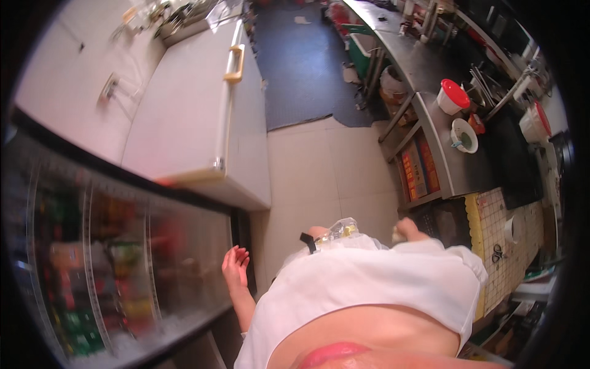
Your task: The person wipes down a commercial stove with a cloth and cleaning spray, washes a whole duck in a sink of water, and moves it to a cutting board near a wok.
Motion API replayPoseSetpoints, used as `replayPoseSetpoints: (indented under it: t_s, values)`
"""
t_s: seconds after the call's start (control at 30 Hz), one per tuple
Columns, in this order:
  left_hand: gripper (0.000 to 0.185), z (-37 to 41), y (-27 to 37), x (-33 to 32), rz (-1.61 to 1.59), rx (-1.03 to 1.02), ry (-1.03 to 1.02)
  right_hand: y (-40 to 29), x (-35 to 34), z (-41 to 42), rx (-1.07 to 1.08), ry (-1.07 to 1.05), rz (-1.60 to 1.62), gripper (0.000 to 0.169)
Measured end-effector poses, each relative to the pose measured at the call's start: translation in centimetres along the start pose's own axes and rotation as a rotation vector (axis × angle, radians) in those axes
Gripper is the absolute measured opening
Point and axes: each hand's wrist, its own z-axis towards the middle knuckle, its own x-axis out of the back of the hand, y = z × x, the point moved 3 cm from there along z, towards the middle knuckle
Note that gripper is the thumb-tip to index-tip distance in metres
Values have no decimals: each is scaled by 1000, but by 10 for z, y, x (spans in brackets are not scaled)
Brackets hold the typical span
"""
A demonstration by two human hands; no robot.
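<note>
My left hand (236,266) hangs beside the glass door of a display fridge (193,249), its fingers loosely bent and nothing in them. My right hand (407,229) is curled at my right side, near the low end of the counter. At its edge shows a small pale thing (396,234), too small to name. In front of my white top (364,276) is a crumpled clear plastic piece (340,229) with yellow in it. Next to that a short black strap or tab (308,241) sticks out.
A white chest freezer (184,106) with a yellowish handle stands ahead left. Along the right runs a steel counter (401,55) with a red-lidded tub (452,98) and a white bowl (463,136). Scissors (498,253) lie on a checked cloth (516,272). Dark matting (299,69) meets floor tiles (318,166).
</note>
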Motion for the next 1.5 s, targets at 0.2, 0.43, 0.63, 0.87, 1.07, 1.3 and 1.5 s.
replayPoseSetpoints:
  t_s: [0.2, 0.43, 0.63, 0.87, 1.07, 1.3, 1.5]
  values:
    - [17, 100, 32, -142, 228, 139, -405, 17, -37, -24, -384, -54, 293, 34]
    - [15, 210, 37, -291, 278, 154, -470, -60, 47, 116, -164, -79, 377, 40]
    - [18, 282, 53, -403, 398, 188, -500, -176, 170, 283, -61, 133, 740, 39]
    - [18, 403, 84, -510, 492, 201, -489, -315, 245, 382, 195, 141, 526, 30]
    - [16, 559, 97, -632, 481, 265, -532, -221, 208, 431, -329, 184, 692, 45]
    - [16, 647, 131, -852, 529, 168, -881, -228, 238, 423, -919, 13, 851, 50]
    - [16, 753, 144, -969, 567, 165, -899, -302, 310, 565, -837, -59, 856, 47]
